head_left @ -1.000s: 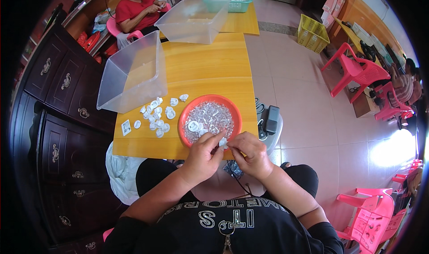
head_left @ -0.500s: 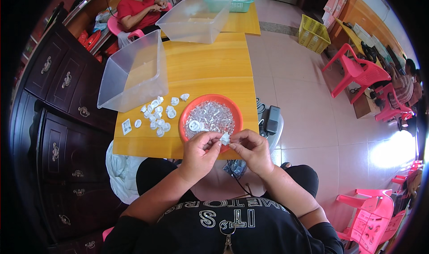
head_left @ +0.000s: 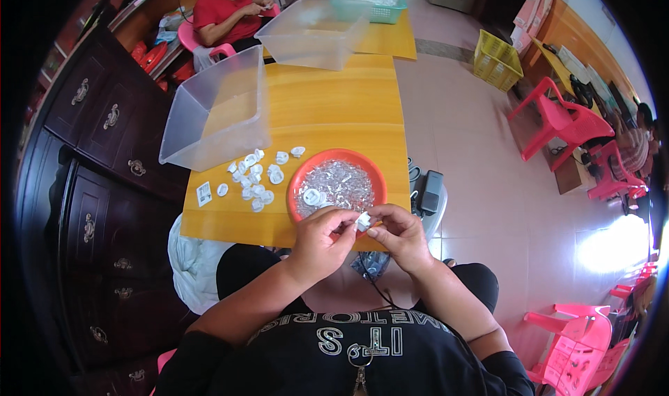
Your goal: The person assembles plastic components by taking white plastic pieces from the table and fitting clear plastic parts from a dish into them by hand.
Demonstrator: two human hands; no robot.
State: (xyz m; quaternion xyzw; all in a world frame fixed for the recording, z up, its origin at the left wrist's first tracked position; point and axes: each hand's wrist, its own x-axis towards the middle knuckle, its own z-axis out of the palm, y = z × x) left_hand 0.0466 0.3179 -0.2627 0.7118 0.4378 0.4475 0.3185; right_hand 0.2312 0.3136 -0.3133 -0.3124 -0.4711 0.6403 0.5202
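Observation:
Over the near rim of a red-orange bowl (head_left: 381,187), a small white plastic part (head_left: 363,222) is pinched between my hands. My left hand (head_left: 324,239) grips it from the left with thumb and fingers. From the other side, the thumb and forefinger of my right hand (head_left: 404,239) close on its right edge. Any smaller piece in the right fingertips is too small to see. Many small clear plastic pieces (head_left: 338,180) fill the bowl, and a round white part (head_left: 311,196) lies on top of them. Several similar white parts (head_left: 255,176) are scattered left of the bowl.
On the yellow table (head_left: 334,103) stand two clear bins (head_left: 216,110) and, farther back, a green basket (head_left: 369,12) of white parts. A printed square card (head_left: 203,194) lies near the left edge. A person in red (head_left: 226,16) sits at the far left. Dark drawers (head_left: 104,124) flank the left side.
The whole view has shifted slightly right. My hands stay together over the bowl's near rim; the white part has turned a little between my fingers.

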